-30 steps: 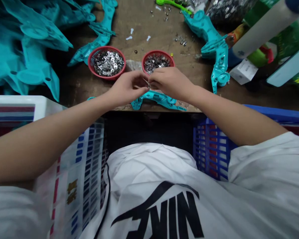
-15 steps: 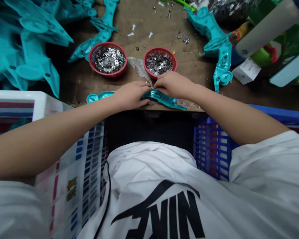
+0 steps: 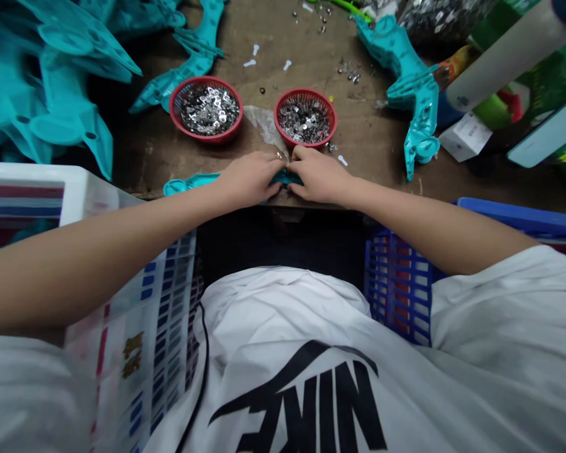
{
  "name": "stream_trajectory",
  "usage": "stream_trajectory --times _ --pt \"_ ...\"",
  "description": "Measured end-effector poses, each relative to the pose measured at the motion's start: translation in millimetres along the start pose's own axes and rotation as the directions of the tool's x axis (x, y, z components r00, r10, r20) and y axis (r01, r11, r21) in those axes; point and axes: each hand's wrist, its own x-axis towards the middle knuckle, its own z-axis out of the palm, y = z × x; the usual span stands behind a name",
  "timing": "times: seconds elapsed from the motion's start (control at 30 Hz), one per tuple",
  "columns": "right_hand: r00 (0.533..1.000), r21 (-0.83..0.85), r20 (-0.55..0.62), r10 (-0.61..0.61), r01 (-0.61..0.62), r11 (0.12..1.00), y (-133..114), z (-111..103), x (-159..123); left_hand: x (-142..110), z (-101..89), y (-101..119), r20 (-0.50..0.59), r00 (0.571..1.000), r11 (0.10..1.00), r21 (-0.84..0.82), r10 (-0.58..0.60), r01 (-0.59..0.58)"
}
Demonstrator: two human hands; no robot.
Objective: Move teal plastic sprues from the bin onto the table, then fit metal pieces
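A long teal plastic part (image 3: pixel 195 182) lies along the table's near edge, its middle and right end mostly covered by my hands. My left hand (image 3: pixel 251 178) has its fingers closed on the part's middle, with a small shiny metal piece near the fingertips. Right beside it, my right hand (image 3: pixel 318 176) grips the same part, thumb low and fingers over the top. Whether the right fingertips also pinch a small metal piece is hidden. Just beyond the hands stand two red baskets: the left basket (image 3: pixel 238 129) and the right basket (image 3: pixel 333 130), both full of small metal pieces.
More teal parts (image 3: pixel 70 82) are piled at the left, and another teal part (image 3: pixel 412 94) lies at the right. Loose metal bits dot the wooden table (image 3: pixel 259 38). A white bottle (image 3: pixel 500 56) and small box (image 3: pixel 465 136) stand right. A blue crate (image 3: pixel 399 283) flanks my lap.
My right hand has come down and closed around the teal part beside my left hand, covering its right end. The left hand stays nearly in place.
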Motion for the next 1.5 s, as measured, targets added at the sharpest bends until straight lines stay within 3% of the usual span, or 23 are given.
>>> stream_trajectory --times 0.33,0.63,1.0,1.33,1.5 --pt "0.998 0.117 0.009 0.058 -0.059 0.991 4 8 8 -1 0.2 6 0.008 0.999 0.999 0.033 -0.032 0.032" --pt "0.998 0.02 -0.032 0.053 -0.053 0.998 -8 7 0 -1 2.7 7 0.011 0.999 0.998 0.057 -0.03 0.029" --pt "0.998 0.089 -0.034 0.06 -0.057 0.994 1 23 5 -1 2.6 10 0.017 0.999 0.996 0.09 -0.03 0.029" --pt "0.985 0.3 -0.106 0.134 -0.096 0.949 15 -18 12 1 -15.7 1 0.105 0.995 0.996 0.093 -0.002 -0.007" --pt "0.992 0.295 -0.065 0.111 -0.087 0.951 14 -20 9 0 -18.5 3 0.103 0.994 0.998 0.067 -0.029 0.022"
